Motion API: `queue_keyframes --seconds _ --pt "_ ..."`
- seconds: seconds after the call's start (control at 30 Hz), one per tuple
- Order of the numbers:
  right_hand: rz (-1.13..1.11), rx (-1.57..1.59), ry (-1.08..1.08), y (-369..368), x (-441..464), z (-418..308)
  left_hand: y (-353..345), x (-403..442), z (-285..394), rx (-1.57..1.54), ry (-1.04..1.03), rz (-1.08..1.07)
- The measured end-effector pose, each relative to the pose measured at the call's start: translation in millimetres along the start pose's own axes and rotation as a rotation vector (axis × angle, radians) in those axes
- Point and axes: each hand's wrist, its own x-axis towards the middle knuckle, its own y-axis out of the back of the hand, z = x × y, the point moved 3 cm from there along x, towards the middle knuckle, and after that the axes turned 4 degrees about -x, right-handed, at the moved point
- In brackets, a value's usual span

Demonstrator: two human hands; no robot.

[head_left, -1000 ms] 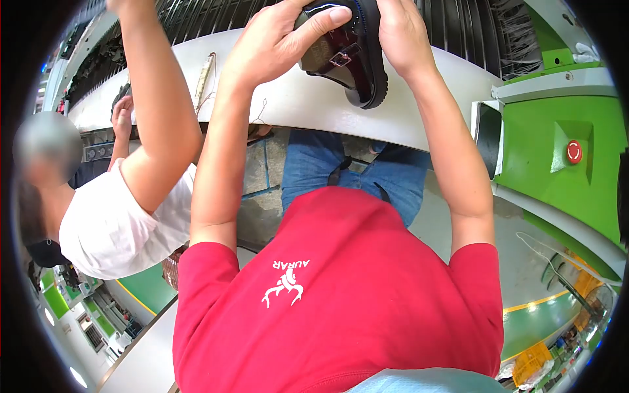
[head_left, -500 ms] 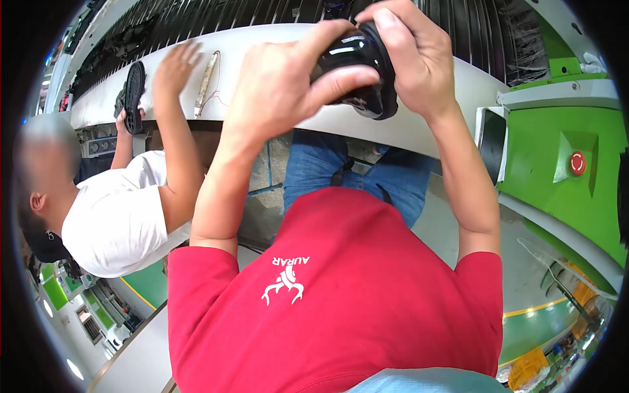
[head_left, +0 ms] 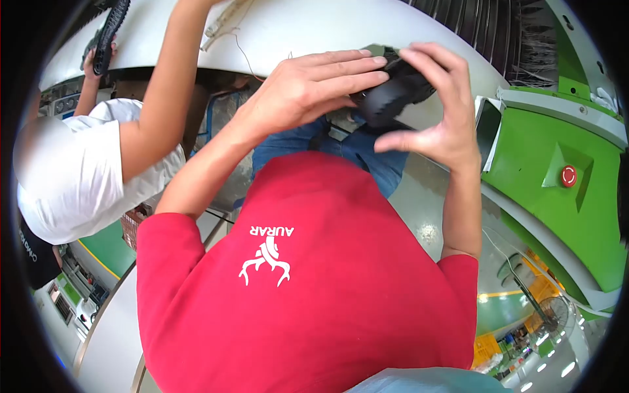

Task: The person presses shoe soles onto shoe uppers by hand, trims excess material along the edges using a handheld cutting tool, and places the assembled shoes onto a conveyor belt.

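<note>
A black shoe, smeared by motion, is held above the near edge of the white work surface. My left hand has its long fingers laid over the shoe's left side, with the thumb below them. On the other side, my right hand is curved with its thumb spread wide. Its fingertips are close to the shoe's upper right; whether they touch it I cannot tell. A dark green patch shows behind the left fingertips.
A co-worker in a white shirt at left holds a dark shoe with a treaded sole. A pale stick-like tool and a thin wire lie on the white surface. At right stands a green machine with a red button.
The shoe has come down towards me and turned; its glossy toe no longer shows. My right hand has loosened and spread its thumb. The view has shifted, and the co-worker's arm has reached farther up.
</note>
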Motion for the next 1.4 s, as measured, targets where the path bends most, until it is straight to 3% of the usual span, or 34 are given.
queue_keyframes --seconds 0.1,0.33,0.4,0.47,0.57,0.67,0.97,1.1,1.23,1.37,1.4 --pt "-0.170 -0.356 -0.068 -2.0 -25.7 33.0 -17.6 -27.8 -25.2 -0.047 0.034 0.007" --pt "0.024 -0.392 0.052 -14.0 -52.0 29.3 -34.1 -20.1 -19.4 -0.218 0.244 0.199" --pt "0.004 -0.379 0.039 -12.2 -48.8 25.2 -43.3 -10.1 -4.5 -0.032 0.184 0.234" --pt "-0.024 -0.357 0.041 -6.6 -44.4 25.3 -53.8 -4.2 -7.7 -0.064 0.203 0.321" --pt "-0.052 -0.317 0.042 -0.1 -37.5 28.1 -48.7 4.0 -7.5 -0.063 0.126 0.296" --pt "-0.057 -0.302 0.056 -3.1 -35.5 29.7 -57.6 -1.6 -13.5 -0.076 0.222 0.178" --pt "-0.002 -0.388 0.004 -0.8 -41.9 19.3 -58.1 10.7 -6.8 -0.197 0.191 0.281" --pt "0.118 -0.222 -0.280 17.6 -36.0 4.9 -43.5 20.1 4.5 -0.149 0.192 0.154" --pt "0.001 -0.437 -0.220 11.3 -49.7 19.3 -46.1 24.6 -12.4 -0.194 0.042 0.150" --pt "0.101 -0.387 -0.206 6.4 -48.9 20.6 -33.9 34.6 -11.9 -0.239 0.110 0.051" --pt "0.139 -0.397 -0.215 2.8 -48.4 18.7 -34.8 36.5 -23.7 -0.264 0.015 0.059"
